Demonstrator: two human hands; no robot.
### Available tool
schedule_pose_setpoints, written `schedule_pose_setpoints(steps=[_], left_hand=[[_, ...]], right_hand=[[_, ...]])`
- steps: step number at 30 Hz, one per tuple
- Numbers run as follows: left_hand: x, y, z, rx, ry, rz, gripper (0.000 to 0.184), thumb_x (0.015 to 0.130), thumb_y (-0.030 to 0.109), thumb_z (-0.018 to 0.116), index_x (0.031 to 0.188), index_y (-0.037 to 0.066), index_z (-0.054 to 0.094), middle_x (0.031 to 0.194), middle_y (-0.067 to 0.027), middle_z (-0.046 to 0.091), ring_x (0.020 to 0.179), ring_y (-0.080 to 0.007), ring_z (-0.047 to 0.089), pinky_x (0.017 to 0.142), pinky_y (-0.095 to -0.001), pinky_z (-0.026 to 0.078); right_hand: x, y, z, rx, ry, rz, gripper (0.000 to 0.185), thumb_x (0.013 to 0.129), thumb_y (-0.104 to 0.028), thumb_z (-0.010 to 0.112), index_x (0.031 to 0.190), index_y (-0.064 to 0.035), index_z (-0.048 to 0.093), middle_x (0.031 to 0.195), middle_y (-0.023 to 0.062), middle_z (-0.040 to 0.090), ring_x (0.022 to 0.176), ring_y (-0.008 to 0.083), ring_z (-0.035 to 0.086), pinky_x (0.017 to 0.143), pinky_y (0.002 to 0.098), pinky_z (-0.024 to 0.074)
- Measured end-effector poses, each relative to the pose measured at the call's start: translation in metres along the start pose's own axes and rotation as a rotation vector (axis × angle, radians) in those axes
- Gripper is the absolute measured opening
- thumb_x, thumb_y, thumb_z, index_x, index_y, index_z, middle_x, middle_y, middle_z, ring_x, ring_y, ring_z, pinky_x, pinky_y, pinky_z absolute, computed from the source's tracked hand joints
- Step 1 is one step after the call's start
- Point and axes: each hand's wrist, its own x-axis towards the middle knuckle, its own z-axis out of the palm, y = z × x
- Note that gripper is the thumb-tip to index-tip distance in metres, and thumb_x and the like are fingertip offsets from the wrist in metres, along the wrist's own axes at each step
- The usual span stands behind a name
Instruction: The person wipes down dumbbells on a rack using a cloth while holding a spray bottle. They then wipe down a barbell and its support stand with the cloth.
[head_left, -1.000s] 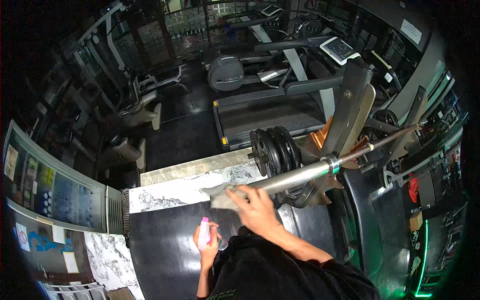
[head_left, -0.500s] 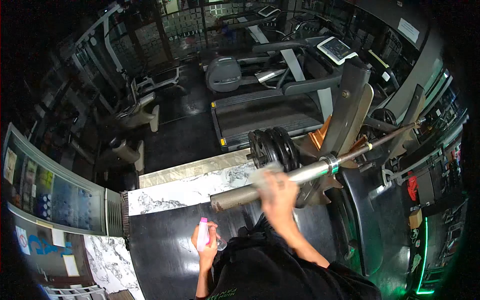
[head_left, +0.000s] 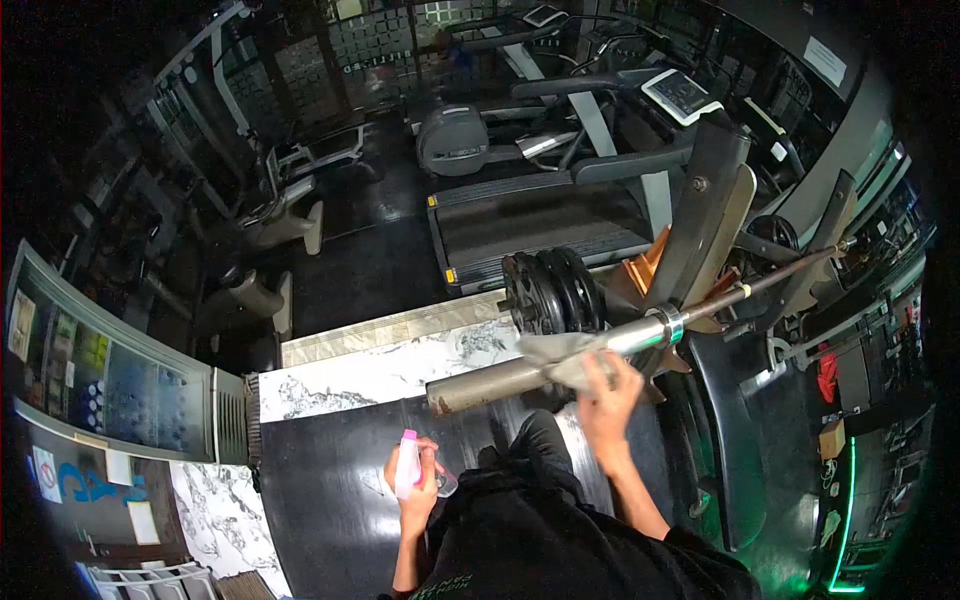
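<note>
My left hand (head_left: 424, 492) is wrapped round a spray bottle (head_left: 407, 466) with a pink and white head, held low in front of my body. In my right hand (head_left: 609, 408) is a greyish cloth (head_left: 562, 358), slightly smeared by motion. The cloth lies over the thick metal end of a barbell (head_left: 476, 389), close to its shiny collar (head_left: 668, 326). The barbell rests across the uprights of a rack (head_left: 702, 210), and its near end points toward the left.
Black weight plates (head_left: 548, 292) hang just beyond the bar. A padded bench (head_left: 722, 440) stands to the right under it. Behind is a treadmill (head_left: 540, 225). A glass-door fridge (head_left: 115, 375) is at the left, beside a marble-patterned strip (head_left: 370, 372) on the floor.
My right hand has moved right along the barbell with the cloth, toward the collar. My left hand keeps the spray bottle in about the same place. The view has shifted slightly.
</note>
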Motion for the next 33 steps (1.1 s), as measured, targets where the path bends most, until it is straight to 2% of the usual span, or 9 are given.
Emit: schedule_pose_setpoints(steps=[3, 6, 9, 13, 19, 24, 28, 31, 33], left_hand=[[0.002, 0.000, -0.003, 0.001, -0.005, 0.005, 0.008, 0.094, 0.002, 0.060, 0.097, -0.003, 0.055, 0.092, -0.0142, 0.065, 0.056, -0.0118, 0.060, 0.050, -0.0238, 0.047], [0.003, 0.000, -0.003, -0.008, -0.010, 0.007, 0.008, 0.093, 0.002, 0.060, 0.098, -0.003, 0.055, 0.091, -0.0140, 0.065, 0.056, -0.0115, 0.060, 0.050, -0.0237, 0.047], [0.006, -0.001, -0.002, -0.026, -0.015, 0.027, 0.008, 0.093, 0.001, 0.060, 0.098, -0.003, 0.056, 0.090, -0.0136, 0.065, 0.056, -0.0114, 0.061, 0.050, -0.0239, 0.047], [0.010, 0.000, -0.006, 0.007, -0.021, 0.063, 0.007, 0.093, 0.002, 0.060, 0.096, -0.003, 0.057, 0.089, -0.0132, 0.066, 0.055, -0.0125, 0.062, 0.050, -0.0245, 0.048], [0.012, -0.001, -0.007, 0.042, -0.016, 0.089, 0.007, 0.092, 0.003, 0.060, 0.093, -0.003, 0.058, 0.089, -0.0132, 0.066, 0.053, -0.0140, 0.063, 0.049, -0.0249, 0.047], [0.006, 0.000, -0.002, 0.016, -0.021, 0.094, 0.005, 0.092, 0.001, 0.059, 0.095, -0.003, 0.057, 0.089, -0.0135, 0.066, 0.054, -0.0125, 0.061, 0.050, -0.0247, 0.046], [-0.003, 0.003, -0.002, 0.010, -0.031, 0.047, 0.004, 0.092, -0.002, 0.058, 0.096, -0.003, 0.055, 0.090, -0.0136, 0.065, 0.055, -0.0121, 0.061, 0.051, -0.0243, 0.046], [-0.003, 0.003, 0.000, -0.083, -0.013, 0.009, 0.003, 0.092, -0.003, 0.057, 0.095, -0.003, 0.055, 0.091, -0.0138, 0.064, 0.056, -0.0123, 0.060, 0.053, -0.0252, 0.047], [-0.004, 0.007, 0.001, -0.199, 0.017, -0.014, 0.004, 0.092, -0.005, 0.055, 0.096, -0.004, 0.054, 0.091, -0.0147, 0.063, 0.057, -0.0132, 0.060, 0.056, -0.0266, 0.047]], right_hand=[[0.001, 0.027, -0.012, 0.015, 0.083, 0.282, 0.063, 0.071, 0.006, 0.069, 0.131, -0.0126, 0.060, 0.132, 0.0186, 0.047, 0.121, 0.0373, 0.045, 0.100, 0.0467, 0.0361], [0.003, 0.009, 0.003, 0.225, 0.201, 0.479, 0.055, 0.078, 0.003, 0.068, 0.131, -0.0096, 0.059, 0.129, 0.0199, 0.046, 0.121, 0.0375, 0.046, 0.103, 0.0453, 0.0382], [-0.003, -0.034, 0.021, 0.314, 0.085, 0.278, 0.060, 0.067, 0.004, 0.070, 0.124, -0.0116, 0.065, 0.124, 0.0185, 0.051, 0.112, 0.0368, 0.053, 0.099, 0.0445, 0.0410], [0.014, -0.113, 0.020, 0.359, -0.173, -0.129, 0.064, 0.063, -0.005, 0.075, 0.123, -0.0252, 0.067, 0.114, 0.0040, 0.061, 0.087, 0.0262, 0.054, 0.073, 0.0351, 0.0457], [0.018, -0.111, 0.014, 0.318, -0.199, -0.336, 0.059, 0.069, -0.013, 0.071, 0.125, -0.0306, 0.065, 0.116, -0.0024, 0.062, 0.077, 0.0205, 0.050, 0.071, 0.0337, 0.0449], [0.000, -0.016, 0.001, 0.085, -0.038, -0.153, 0.056, 0.069, -0.003, 0.068, 0.119, -0.0282, 0.068, 0.111, 0.0039, 0.065, 0.087, 0.0233, 0.058, 0.074, 0.0353, 0.0460], [-0.012, 0.073, -0.002, -0.016, 0.231, 0.293, 0.051, 0.075, 0.000, 0.068, 0.124, -0.0106, 0.064, 0.119, 0.0187, 0.056, 0.102, 0.0342, 0.056, 0.088, 0.0427, 0.0452], [-0.002, 0.047, 0.006, 0.141, 0.328, 0.515, 0.043, 0.079, 0.003, 0.067, 0.121, -0.0025, 0.063, 0.117, 0.0177, 0.053, 0.106, 0.0340, 0.055, 0.093, 0.0396, 0.0441], [-0.007, 0.018, 0.020, 0.253, 0.338, 0.478, 0.048, 0.073, 0.002, 0.069, 0.120, -0.0027, 0.063, 0.116, 0.0171, 0.053, 0.106, 0.0343, 0.055, 0.092, 0.0398, 0.0439]])
